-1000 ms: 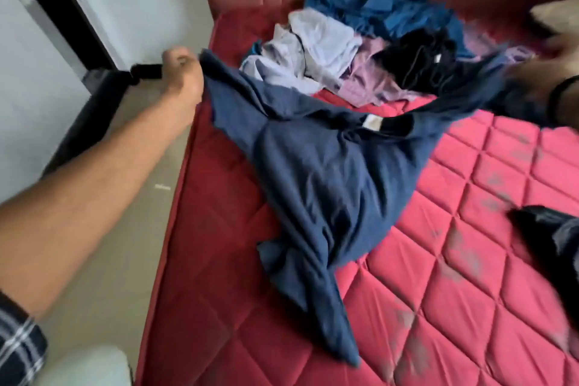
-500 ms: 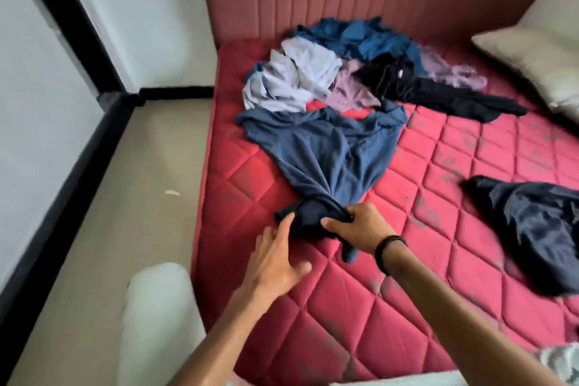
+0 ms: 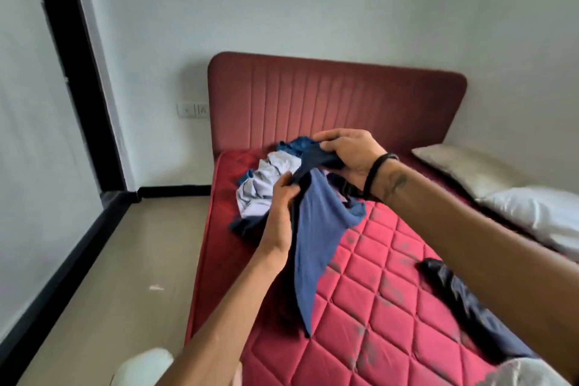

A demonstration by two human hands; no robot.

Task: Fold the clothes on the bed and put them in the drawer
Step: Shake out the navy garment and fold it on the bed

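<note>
A: Obs, head view. Blue shirt [image 3: 316,229] is lifted off the mattress [image 3: 391,291], mid-frame, w/ its lower end hanging down to a point over the quilted red surface.

B: Hands?

A: Left hand [image 3: 280,213] pinches a fold of the shirt's edge, fingers curled on the cloth. Right hand [image 3: 347,153] sits higher, just above and right of the left, gripping the bunched darker top part. Hands close together, not touching as far as I can see. Black band on the right wrist.

B: Rest of the laundry?

A: Clothes pile [image 3: 266,185] behind the hands, near the headboard [image 3: 329,97]: pale lilac garment in front, deeper blue one at the back; partly hidden by the hands. A separate dark garment [image 3: 454,288] lies lower right, blurred, can't tell what type.

B: Other items?

A: Two pillows [image 3: 517,197] at right edge of frame. Wall socket [image 3: 192,110] left of headboard. Beige floor [image 3: 119,260] lower left w/ black skirting.
</note>
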